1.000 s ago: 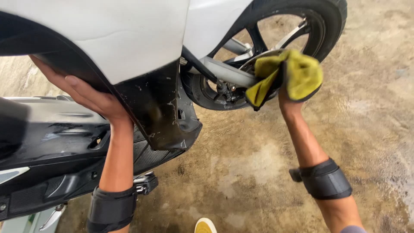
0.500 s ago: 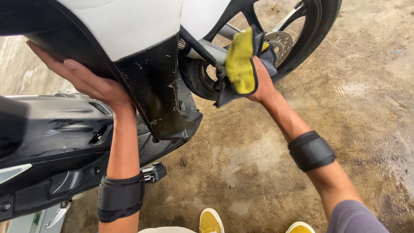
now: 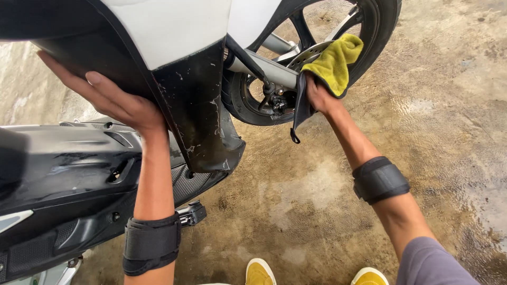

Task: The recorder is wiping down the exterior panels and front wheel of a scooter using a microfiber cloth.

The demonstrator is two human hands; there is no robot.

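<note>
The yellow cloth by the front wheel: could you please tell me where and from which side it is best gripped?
Probably at the bunched middle of the yellow cloth, from below, as the right hand does: its upper part drapes over the fork leg and wheel, and a dark edge hangs loose.

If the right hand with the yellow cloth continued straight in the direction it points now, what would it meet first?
Probably the front wheel: the right hand points up toward its brake disc and spokes, with the yellow cloth already against them. Depth is hard to judge.
</note>
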